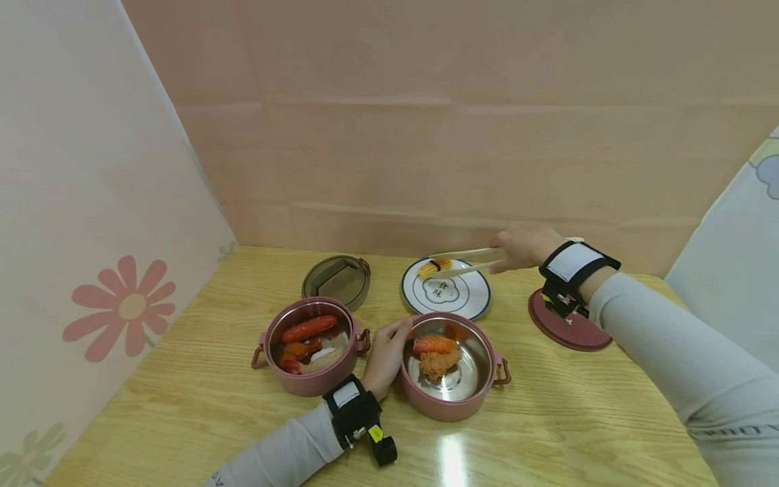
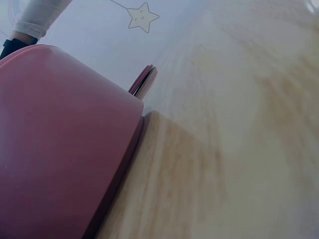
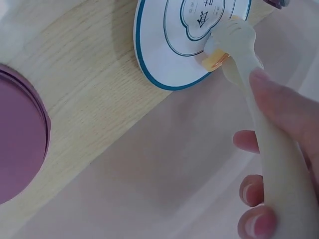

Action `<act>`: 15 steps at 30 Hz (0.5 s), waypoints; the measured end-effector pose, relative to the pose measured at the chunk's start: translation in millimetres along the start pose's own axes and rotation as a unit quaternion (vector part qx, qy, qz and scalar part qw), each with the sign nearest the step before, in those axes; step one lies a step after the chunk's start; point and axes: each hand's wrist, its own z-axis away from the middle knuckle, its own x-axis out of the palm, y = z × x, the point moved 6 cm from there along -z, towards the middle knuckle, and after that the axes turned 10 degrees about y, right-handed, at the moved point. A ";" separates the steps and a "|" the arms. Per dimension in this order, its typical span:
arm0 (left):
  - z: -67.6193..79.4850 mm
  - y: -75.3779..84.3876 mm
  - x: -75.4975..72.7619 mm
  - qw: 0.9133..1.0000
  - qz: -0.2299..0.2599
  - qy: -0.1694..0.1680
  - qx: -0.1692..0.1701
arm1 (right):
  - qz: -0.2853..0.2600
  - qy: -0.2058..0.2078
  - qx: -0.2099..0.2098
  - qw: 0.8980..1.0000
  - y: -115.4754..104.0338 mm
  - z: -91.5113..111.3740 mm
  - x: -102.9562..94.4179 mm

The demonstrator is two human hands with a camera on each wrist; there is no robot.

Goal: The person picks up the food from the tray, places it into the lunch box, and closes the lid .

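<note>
My right hand (image 1: 528, 247) grips a pair of cream-coloured tongs (image 3: 271, 149), fingers and thumb wrapped around the arms. The tong tips straddle a yellow piece of food with a dark band (image 1: 435, 268), like egg sushi, at the back left of a white plate (image 1: 468, 308) with a blue rim. My left hand (image 1: 387, 353) holds the left side of a pink steel-lined pot (image 1: 447, 408), covering the handle there. Inside that pot lie an orange-and-white piece like salmon sushi (image 1: 435, 345) and a fried breaded chunk (image 1: 439, 364).
A second pink pot (image 1: 310, 385) to the left contains a red sausage (image 1: 309, 328) and other food pieces. Behind it lies a brownish lid with a handle (image 1: 337, 281). A round dark-pink lid (image 1: 566, 331) lies below my right forearm. A papered wall (image 1: 426, 169) borders the table's back edge.
</note>
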 end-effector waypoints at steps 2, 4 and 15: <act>-0.3 0.6 -0.2 1.000 0.000 0.001 0.001 | 0.011 -0.001 0.001 1.000 0.4 -1.9 0.3; -0.7 1.1 -0.4 1.000 -0.001 0.002 0.004 | 0.023 0.002 0.001 1.000 -0.3 -4.1 0.9; -2.0 -2.0 3.2 1.000 0.006 0.004 0.006 | 0.080 0.047 -0.047 0.995 -14.7 -13.5 6.5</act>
